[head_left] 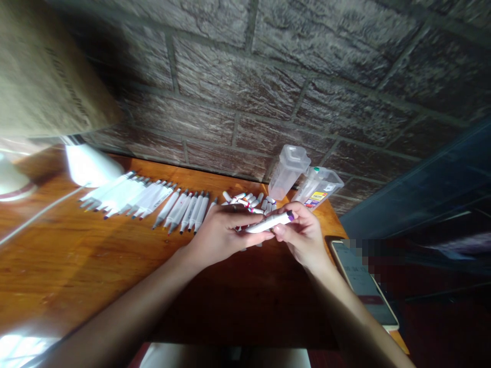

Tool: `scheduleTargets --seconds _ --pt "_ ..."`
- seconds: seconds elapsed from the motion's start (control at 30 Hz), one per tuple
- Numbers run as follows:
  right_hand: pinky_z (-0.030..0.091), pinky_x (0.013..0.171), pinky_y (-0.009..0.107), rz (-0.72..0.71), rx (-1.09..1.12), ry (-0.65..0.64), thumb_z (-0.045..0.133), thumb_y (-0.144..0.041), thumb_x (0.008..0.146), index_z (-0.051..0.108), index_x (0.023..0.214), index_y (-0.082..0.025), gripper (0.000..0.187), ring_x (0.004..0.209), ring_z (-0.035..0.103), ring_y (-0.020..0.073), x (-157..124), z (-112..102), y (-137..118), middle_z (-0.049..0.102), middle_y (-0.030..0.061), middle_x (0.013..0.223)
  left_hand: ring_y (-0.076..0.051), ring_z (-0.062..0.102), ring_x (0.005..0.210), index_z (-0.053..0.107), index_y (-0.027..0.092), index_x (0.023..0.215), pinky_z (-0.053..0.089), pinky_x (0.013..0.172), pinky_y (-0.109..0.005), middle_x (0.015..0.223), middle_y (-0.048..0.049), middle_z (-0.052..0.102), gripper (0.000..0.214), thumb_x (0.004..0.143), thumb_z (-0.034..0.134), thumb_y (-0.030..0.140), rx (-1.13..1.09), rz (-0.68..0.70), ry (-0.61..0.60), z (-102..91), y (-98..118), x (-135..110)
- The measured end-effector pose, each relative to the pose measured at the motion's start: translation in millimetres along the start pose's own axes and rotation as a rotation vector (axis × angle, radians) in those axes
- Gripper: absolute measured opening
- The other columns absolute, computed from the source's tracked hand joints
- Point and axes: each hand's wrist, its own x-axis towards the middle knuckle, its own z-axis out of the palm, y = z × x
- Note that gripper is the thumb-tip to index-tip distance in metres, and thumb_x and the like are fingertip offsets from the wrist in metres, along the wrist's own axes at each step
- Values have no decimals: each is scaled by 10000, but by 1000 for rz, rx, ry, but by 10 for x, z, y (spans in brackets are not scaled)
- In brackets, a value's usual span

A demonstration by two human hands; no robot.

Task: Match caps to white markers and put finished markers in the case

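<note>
Over the wooden table (76,266), my left hand (220,232) and my right hand (303,235) together hold one white marker (270,221) with a purple end pointing right. The left hand's fingers curl around the marker's left part. The right hand pinches its purple end between thumb and fingers. Just behind the hands lies a heap of loose marker caps (249,201). A long row of several white markers (146,200) lies side by side to the left of the hands.
Two clear plastic containers (303,179) stand at the back right by the brick wall (268,76). A phone (364,283) lies at the table's right edge. A white lamp base (90,163), its cord and a cardboard box (42,71) are at the left.
</note>
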Motion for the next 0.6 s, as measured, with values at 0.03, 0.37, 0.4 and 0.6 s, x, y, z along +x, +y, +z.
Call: scheduleTargets --seconds 0.03,0.37,0.4,0.6 --pt "458 448 202 3 0 8 873 -277 703 628 874 -228 303 465 495 68 2 5 0 615 -62 670 -141 661 651 818 201 935 527 715 -230 813 -27 794 177 773 805 272 -1 3 -3 2 -4 -1" --pt "344 444 189 53 78 83 802 -273 792 643 920 -249 206 455 373 38 -8 84 87 555 -85 667 -139 628 690 813 182 938 478 660 -208 778 -25 757 230 833 746 375 -154 -239 -200 -40 42 29" --pt "311 432 189 66 97 94 802 -277 787 641 913 -246 206 446 348 34 -3 93 80 545 -87 660 -130 618 672 811 183 933 473 652 -204 747 -20 745 222 850 728 371 -179 -247 -213 -38 52 31" --pt "199 408 207 113 192 113 819 -282 739 613 820 -214 231 422 204 23 42 117 -12 476 -99 606 -142 673 721 769 149 961 490 622 -199 836 -61 763 307 970 550 364 -411 -363 -261 -11 64 0"
